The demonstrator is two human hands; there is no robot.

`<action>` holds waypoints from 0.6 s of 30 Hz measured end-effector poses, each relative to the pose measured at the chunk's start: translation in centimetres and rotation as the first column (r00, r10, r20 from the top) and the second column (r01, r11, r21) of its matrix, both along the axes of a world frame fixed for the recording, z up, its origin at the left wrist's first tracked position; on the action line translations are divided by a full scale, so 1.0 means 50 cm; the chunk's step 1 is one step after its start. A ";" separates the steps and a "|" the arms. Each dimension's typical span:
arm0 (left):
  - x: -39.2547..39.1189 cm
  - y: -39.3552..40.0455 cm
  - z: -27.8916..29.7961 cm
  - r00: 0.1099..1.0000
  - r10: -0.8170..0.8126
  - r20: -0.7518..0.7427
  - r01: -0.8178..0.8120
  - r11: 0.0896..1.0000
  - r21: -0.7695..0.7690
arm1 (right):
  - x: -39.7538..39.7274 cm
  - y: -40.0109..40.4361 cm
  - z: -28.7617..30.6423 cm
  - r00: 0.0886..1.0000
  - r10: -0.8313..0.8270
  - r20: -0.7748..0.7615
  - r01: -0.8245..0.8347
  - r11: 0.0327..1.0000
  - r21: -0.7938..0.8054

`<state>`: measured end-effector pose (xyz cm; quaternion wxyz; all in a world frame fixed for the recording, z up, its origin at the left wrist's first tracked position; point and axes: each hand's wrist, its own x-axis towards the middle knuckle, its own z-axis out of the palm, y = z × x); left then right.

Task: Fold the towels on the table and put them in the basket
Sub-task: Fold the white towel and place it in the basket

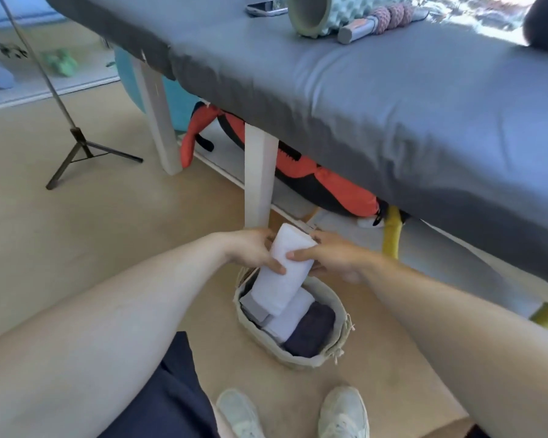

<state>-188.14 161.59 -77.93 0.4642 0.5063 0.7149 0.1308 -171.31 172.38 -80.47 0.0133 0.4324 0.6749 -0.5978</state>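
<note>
Lowering 1 folded white towel (282, 273), gripped by left hand (250, 251) and right hand (332, 257), into beige fabric basket (339, 314) holding about 3 folded towels; grey padded table (393, 105) shows none left.

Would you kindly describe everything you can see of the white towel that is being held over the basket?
The white towel is folded into a thick, narrow bundle of soft-looking cloth. It stands nearly upright, tilted, with its lower end already down inside the basket, against other folded towels there. The left hand and right hand grip it from either side near its upper half, thumbs across the front. Its top end is rounded by the fold.
</note>
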 end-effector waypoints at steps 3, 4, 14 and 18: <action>-0.007 0.014 -0.022 0.960 -0.095 -0.263 0.068 0.992 -0.109 | 0.009 0.009 -0.097 0.984 -0.174 0.040 0.176 0.983 -0.056; -0.008 0.018 -0.030 0.953 -0.119 -0.279 0.083 0.987 -0.140 | 0.017 0.007 -0.128 0.973 -0.223 0.065 0.227 0.971 -0.072; -0.015 0.057 -0.079 0.921 -0.210 -0.329 0.140 0.964 -0.225 | 0.069 -0.010 -0.307 0.915 -0.324 0.242 0.388 0.873 -0.294; -0.024 0.066 -0.082 0.911 -0.223 -0.348 0.140 0.959 -0.246 | 0.068 -0.014 -0.338 0.920 -0.283 0.272 0.350 0.906 -0.240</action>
